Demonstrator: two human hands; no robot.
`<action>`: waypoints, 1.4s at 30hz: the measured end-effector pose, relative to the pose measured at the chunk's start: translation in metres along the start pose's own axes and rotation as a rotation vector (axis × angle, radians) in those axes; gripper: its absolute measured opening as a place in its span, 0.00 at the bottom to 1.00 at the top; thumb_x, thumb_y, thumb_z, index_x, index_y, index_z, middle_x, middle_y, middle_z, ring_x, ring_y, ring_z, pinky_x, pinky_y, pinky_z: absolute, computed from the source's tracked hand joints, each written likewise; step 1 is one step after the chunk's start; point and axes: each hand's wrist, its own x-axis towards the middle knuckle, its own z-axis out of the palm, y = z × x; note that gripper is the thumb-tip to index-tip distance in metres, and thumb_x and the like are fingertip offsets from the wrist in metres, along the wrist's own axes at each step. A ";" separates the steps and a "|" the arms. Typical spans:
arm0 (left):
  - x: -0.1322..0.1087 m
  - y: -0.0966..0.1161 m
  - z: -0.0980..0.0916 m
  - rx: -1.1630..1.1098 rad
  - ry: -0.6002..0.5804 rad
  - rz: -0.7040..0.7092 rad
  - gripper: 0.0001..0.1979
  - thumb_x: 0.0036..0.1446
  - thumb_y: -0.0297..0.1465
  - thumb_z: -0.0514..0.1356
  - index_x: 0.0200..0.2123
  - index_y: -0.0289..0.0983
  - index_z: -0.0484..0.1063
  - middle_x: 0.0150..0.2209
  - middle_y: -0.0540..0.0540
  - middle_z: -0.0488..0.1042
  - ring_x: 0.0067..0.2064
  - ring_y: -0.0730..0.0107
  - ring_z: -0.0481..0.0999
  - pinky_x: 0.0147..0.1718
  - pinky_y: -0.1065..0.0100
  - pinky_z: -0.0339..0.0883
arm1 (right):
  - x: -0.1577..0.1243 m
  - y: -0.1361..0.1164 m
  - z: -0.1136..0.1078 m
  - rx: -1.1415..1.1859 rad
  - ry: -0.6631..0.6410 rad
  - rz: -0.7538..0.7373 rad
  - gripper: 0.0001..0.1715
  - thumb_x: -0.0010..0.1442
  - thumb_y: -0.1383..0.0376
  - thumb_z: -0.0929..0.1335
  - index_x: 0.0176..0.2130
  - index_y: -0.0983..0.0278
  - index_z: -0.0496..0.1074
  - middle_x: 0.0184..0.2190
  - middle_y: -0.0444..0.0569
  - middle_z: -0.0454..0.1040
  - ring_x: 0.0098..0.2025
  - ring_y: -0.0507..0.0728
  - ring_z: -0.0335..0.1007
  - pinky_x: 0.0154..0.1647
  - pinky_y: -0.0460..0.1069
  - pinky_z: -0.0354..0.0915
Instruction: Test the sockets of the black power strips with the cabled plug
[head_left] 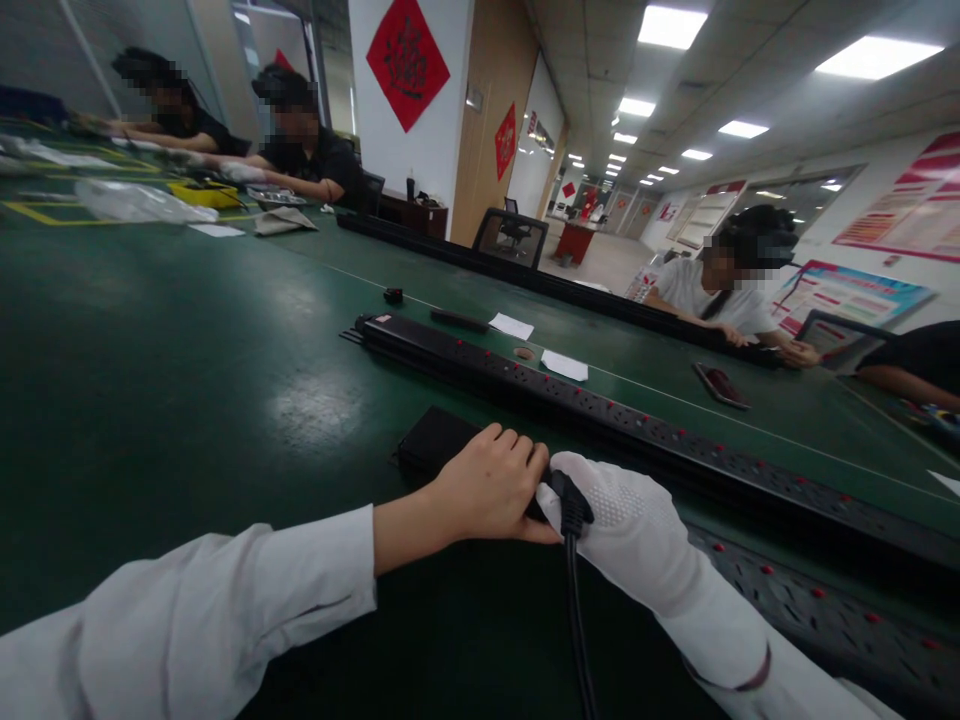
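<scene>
My bare left hand rests curled over a flat black box on the green table, fingers closed on its near end. My right hand, in a white glove, is closed around a black plug whose cable runs down toward me. The plug sits right at the end of the black box, between the two hands. Just beyond lies a long black power strip with red switches.
A second power strip lies at the lower right. Paper slips, a phone and a small black part lie beyond. Other people sit at the far left and right. Plastic bags and a yellow item lie far left.
</scene>
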 end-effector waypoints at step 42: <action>-0.001 0.000 0.000 0.013 -0.012 0.012 0.38 0.53 0.58 0.42 0.42 0.29 0.67 0.35 0.39 0.71 0.33 0.58 0.71 0.32 0.61 0.59 | 0.002 -0.004 -0.005 0.009 -0.003 0.004 0.16 0.60 0.57 0.59 0.35 0.63 0.69 0.26 0.47 0.71 0.27 0.51 0.68 0.30 0.45 0.59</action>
